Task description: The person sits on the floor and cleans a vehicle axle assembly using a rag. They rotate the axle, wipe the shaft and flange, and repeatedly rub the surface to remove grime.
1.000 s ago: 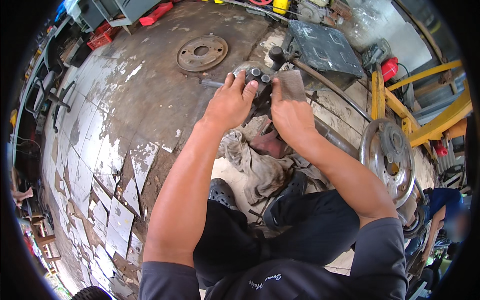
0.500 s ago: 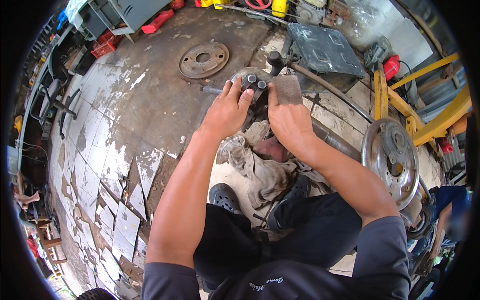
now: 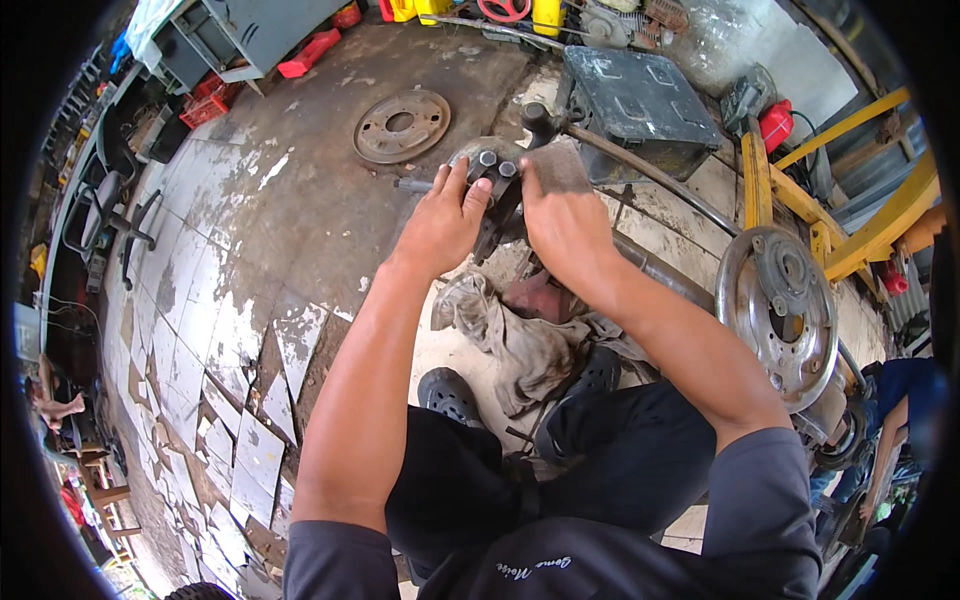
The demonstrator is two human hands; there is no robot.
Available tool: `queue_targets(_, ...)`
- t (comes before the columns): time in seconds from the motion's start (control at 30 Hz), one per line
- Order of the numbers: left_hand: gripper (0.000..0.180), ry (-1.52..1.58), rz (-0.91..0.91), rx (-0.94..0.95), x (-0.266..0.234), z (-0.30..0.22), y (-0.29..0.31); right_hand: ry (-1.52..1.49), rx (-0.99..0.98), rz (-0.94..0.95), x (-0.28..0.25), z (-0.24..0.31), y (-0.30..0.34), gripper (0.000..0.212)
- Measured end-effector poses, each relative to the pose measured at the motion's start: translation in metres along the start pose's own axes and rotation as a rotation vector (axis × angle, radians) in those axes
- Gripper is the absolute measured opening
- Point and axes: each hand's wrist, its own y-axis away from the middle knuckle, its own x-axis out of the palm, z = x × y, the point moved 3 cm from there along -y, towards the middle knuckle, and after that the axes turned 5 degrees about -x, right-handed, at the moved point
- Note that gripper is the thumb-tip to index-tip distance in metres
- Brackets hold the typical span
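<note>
A greasy metal axle end [image 3: 510, 215] with two big bolt heads [image 3: 487, 159] stands in front of me. My left hand [image 3: 438, 228] lies along its left side, fingers stretched out and thumb close to the bolts. A brown, worn piece of sandpaper [image 3: 562, 168] is under the fingers of my right hand [image 3: 568, 228], which is closed on it against the right side of the metal. My right index finger points forward beside the bolts. Below the axle end, a dirty grey rag [image 3: 520, 350] hangs near a dull red piece [image 3: 540, 295].
A rod [image 3: 655, 170] and the axle tube [image 3: 660, 270] run rightward to a round brake plate [image 3: 775, 320]. A rusty disc [image 3: 402, 126] lies on the floor ahead. Broken tiles [image 3: 255, 460] are at left, a dark box [image 3: 640, 100] behind. Another person's arm [image 3: 885, 450] shows at right.
The sandpaper has turned slightly and moved left with my right hand, closer to the bolts. My left hand stays against the axle end; the whole view has shifted a little.
</note>
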Motion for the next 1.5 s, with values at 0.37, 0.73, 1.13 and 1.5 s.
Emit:
queue_targets(0.37,0.07,-0.006,0.033,-0.008,0.0,-0.003,0.001,-0.084,0.136,-0.02,-0.013,-0.043,-0.002,0.057)
queue_targets(0.73,0.07,-0.005,-0.012,0.015,0.001,0.004,-0.002,-0.104,0.044,0.07,0.006,-0.002,0.009,0.067)
queue_targets(1.13,0.069,-0.008,-0.016,0.03,0.002,0.0,-0.003,-0.121,0.075,0.101,0.006,-0.005,0.001,0.072)
queue_targets(1.5,0.069,-0.005,-0.037,0.082,0.002,0.005,-0.002,-0.147,0.043,0.043,0.001,-0.004,0.004,0.069)
